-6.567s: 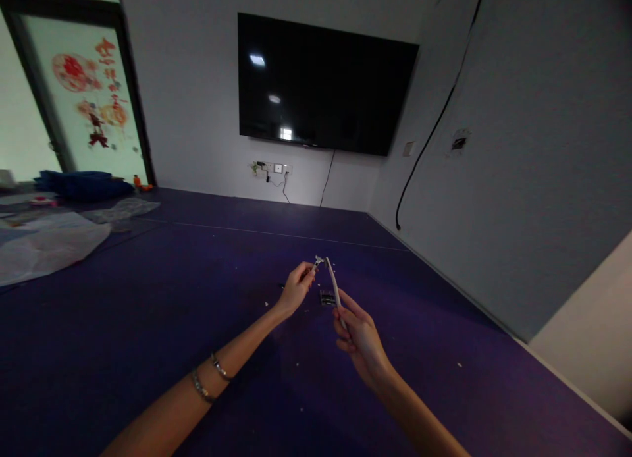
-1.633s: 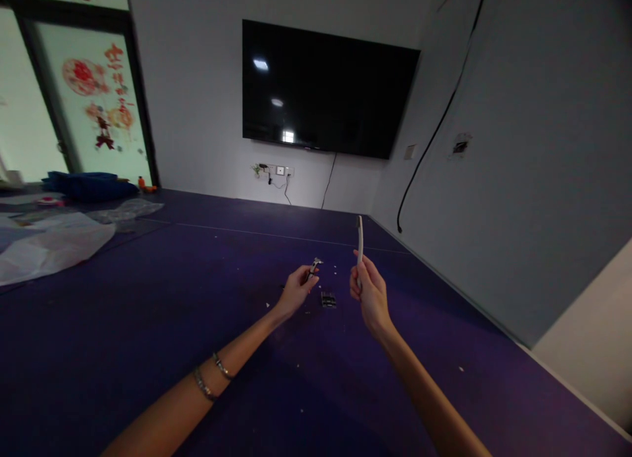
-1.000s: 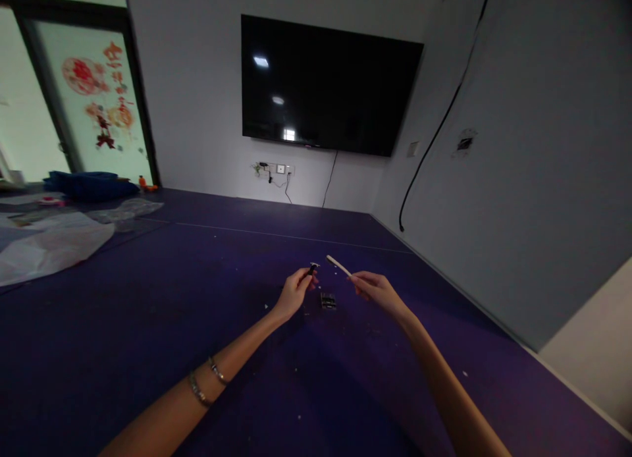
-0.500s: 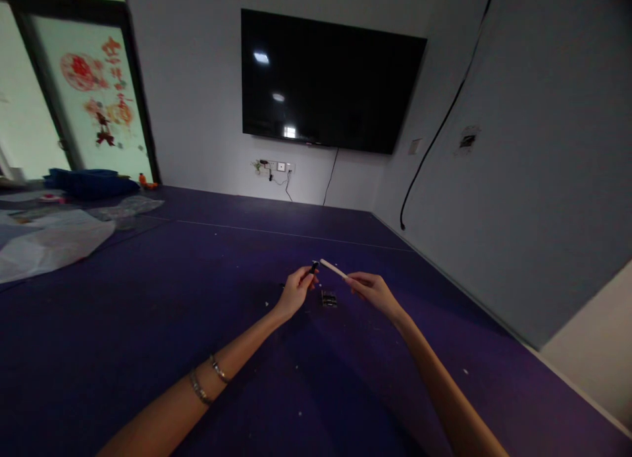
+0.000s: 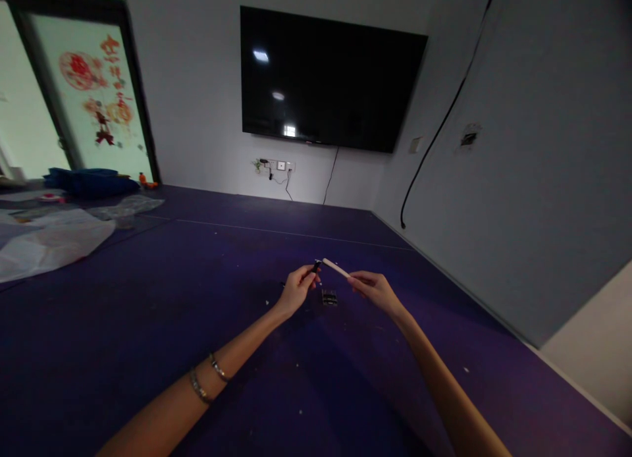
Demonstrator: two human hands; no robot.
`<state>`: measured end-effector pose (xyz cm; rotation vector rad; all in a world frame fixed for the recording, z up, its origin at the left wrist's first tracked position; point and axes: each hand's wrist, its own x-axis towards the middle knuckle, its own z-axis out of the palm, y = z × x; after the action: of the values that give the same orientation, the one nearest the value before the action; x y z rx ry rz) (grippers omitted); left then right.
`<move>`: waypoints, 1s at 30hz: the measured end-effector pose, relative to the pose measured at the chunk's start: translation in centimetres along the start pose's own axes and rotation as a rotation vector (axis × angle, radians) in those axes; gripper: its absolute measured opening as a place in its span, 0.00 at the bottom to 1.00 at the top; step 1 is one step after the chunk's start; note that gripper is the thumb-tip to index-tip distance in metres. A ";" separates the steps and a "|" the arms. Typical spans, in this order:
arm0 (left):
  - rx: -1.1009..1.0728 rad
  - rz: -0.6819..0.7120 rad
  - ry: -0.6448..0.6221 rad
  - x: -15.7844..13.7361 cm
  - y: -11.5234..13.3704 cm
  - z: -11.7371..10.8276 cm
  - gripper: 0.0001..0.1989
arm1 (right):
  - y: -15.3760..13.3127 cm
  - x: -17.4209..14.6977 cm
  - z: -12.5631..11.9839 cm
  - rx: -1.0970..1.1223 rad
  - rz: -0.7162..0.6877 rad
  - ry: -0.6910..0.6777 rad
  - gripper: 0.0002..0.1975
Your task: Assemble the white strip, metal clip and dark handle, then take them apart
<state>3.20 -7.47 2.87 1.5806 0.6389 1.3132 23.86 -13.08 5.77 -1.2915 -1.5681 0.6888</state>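
Note:
My left hand (image 5: 295, 292) is closed around a small black-handled tool (image 5: 316, 267) with a light, metallic-looking tip; its exact kind is too small to make out. From the other side, my right hand (image 5: 375, 291) pinches a pale, slender stick (image 5: 336, 268) by its near end. The stick's far end points up and left, close beside the tool's tip; whether they touch I cannot tell. Under and between the hands, a small dark flat item with a clear edge (image 5: 329, 298) lies on the purple surface (image 5: 237, 378).
White specks are scattered about the surface. To the left lie clear plastic sheeting (image 5: 59, 243) and a dark blue cloth bundle (image 5: 91, 182). A wall-mounted television (image 5: 330, 81) faces me, and a black cable (image 5: 434, 137) hangs along the right wall.
The stick and the black tool's tip have shifted very slightly to the right. Both hands keep their hold.

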 end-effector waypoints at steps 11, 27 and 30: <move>-0.373 -0.252 -0.089 -0.9 1.0 1.3 0.10 | -0.5 0.0 0.8 0.061 -0.027 0.064 0.18; -0.791 -0.417 -0.209 -0.9 1.7 1.5 0.04 | 0.5 0.1 0.6 0.063 -0.049 0.063 0.16; -0.835 -0.420 -0.195 -1.0 1.9 1.5 0.04 | 0.8 0.1 0.3 0.063 -0.044 0.062 0.15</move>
<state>3.94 -9.60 4.17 0.8128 0.2182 0.9070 23.86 -12.75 5.01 -1.2173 -1.5085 0.6591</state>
